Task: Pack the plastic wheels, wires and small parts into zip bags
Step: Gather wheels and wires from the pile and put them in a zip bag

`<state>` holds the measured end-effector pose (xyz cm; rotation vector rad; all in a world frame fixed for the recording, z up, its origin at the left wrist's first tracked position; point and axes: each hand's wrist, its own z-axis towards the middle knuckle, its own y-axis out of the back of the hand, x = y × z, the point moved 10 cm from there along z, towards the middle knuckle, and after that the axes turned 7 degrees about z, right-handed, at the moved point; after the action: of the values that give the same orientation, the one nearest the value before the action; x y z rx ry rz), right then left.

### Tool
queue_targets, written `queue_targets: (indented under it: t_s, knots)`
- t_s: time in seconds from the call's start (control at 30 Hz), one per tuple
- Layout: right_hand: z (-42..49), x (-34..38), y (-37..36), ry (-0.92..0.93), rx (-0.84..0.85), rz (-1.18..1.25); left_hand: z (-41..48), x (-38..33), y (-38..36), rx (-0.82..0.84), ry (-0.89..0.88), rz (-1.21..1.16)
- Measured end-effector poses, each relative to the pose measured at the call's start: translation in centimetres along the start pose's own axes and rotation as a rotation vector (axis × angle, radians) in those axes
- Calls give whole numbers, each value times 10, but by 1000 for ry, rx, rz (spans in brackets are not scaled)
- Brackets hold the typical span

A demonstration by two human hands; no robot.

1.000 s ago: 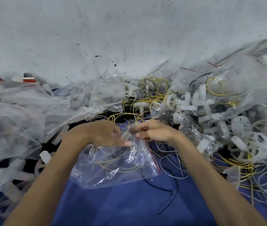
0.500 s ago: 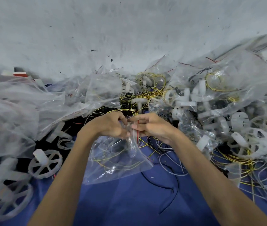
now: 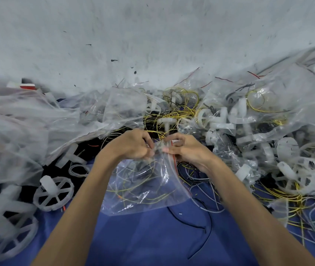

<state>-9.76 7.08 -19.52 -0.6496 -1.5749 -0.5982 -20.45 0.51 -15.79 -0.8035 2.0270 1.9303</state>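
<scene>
Centre frame: left hand (image 3: 131, 144) and right hand (image 3: 187, 150), fingers (image 3: 169, 150) pinching the mouth of the clear zip bag with red seal strip (image 3: 152, 200), thin yellow and grey wires (image 3: 131, 190) inside. Bag looks light, floppy and slick, so best gripped at the seal.

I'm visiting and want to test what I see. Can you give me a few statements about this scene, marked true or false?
1. Both the left hand and the right hand pinch the top of one clear zip bag. True.
2. That bag is stuffed with white wheels. False: only thin wires show inside it.
3. The cloth under the bag is red. False: the cloth is blue.
4. A white spoked wheel lies left of the left forearm. True.
</scene>
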Motion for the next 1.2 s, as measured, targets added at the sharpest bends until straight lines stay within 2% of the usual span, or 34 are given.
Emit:
queue_targets:
  t_s: [0.1, 0.2, 0.37, 0.53, 0.6, 0.67, 0.77, 0.83, 0.9, 1.03, 1.13, 1.2]
  knots:
    - [-1, 2, 13, -24, -80, 1, -4, -14, -7, 52, -40, -46]
    - [1, 2, 17, -31, -130, -9, 0, -22, -25, 98, -5, 83]
    - [2, 0, 5, -57, -50, 5, 9, -25, -37, 89, -7, 37]
    - [-2, 4, 6, -22, -24, 95, 6, -21, -14, -26, -81, -6]
    - [-5, 9, 8, -10, -4, 48, 6, -18, -7, -43, -105, -47]
    - [-7, 11, 15, -19, -24, -135, 7, -12, 3, -87, -98, -137]
    - [-7, 18, 35, 6, -150, -464, 7, 1, 27, -217, -55, -209]
    - [-12, 28, 45, 31, -267, -853, 5, 3, 38, -278, -45, -137]
    - [-23, 37, 43, 25, -297, -1204, 2, -5, 38, -286, -56, -95]
    - [-55, 38, 49, -51, -104, -1421, -6, -30, 32, -325, -84, 181]
    - [-82, 23, 82, -259, -39, -1557, -8, -38, 29, -295, -107, 229]
    - [-89, 13, 94, -308, 7, -1530, -11, -40, 30, -283, -121, 216]
